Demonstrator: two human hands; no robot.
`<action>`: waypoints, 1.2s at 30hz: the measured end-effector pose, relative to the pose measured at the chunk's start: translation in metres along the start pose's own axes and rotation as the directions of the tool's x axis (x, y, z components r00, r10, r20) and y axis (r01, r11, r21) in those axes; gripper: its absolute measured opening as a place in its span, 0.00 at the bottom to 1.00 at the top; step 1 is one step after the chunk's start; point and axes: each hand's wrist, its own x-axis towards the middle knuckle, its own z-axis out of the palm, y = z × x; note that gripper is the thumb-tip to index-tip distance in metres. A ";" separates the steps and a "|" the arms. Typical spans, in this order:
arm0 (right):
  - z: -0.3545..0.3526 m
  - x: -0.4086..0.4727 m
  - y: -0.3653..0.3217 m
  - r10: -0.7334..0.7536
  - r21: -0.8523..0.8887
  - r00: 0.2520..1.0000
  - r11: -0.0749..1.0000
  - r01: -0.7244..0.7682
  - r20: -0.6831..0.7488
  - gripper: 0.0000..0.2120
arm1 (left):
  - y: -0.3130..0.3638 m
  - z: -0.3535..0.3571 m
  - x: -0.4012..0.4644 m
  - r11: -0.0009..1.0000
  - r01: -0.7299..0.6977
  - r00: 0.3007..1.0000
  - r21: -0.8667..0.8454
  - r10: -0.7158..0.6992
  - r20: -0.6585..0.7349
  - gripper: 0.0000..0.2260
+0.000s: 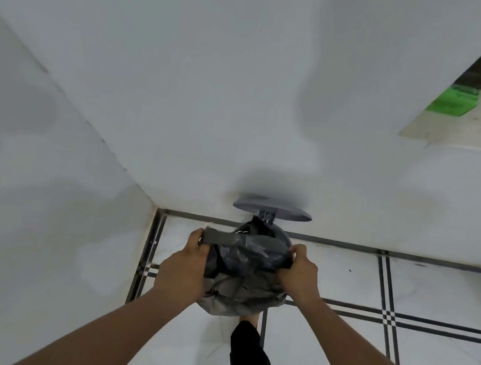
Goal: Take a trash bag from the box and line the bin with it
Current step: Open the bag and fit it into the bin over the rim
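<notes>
Both hands pinch the black trash bag point(248, 264): left hand point(187, 264) grips its left edge, right hand point(301, 271) its right, stretching it over the bin point(282, 237), whose lid point(272, 210) stands raised against the wall point(215, 86), on the tiled floor point(364, 348).

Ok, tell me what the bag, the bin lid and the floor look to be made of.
Bag: thin dark plastic film, by its crinkles and soft sheen. Bin lid: probably grey moulded plastic, smooth and matte; I can't rule out painted metal. Floor: glossy white tiles with dark stripes, by the reflections; ceramic or stone is unclear.
</notes>
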 end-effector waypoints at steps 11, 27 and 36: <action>0.107 0.176 0.111 0.212 -0.270 0.950 0.952 -0.148 0.229 0.05 | -0.018 0.178 0.157 0.998 0.035 0.988 0.055 -0.042 0.148 0.32; 0.179 0.311 0.171 0.467 -0.023 0.767 0.860 -0.510 0.440 0.23 | -0.029 0.271 0.301 0.996 0.072 0.997 0.055 -0.073 0.020 0.16; 0.128 0.283 0.157 0.043 -0.282 0.944 0.958 0.054 0.326 0.18 | -0.027 0.267 0.325 0.994 -0.110 0.975 0.007 0.106 0.196 0.32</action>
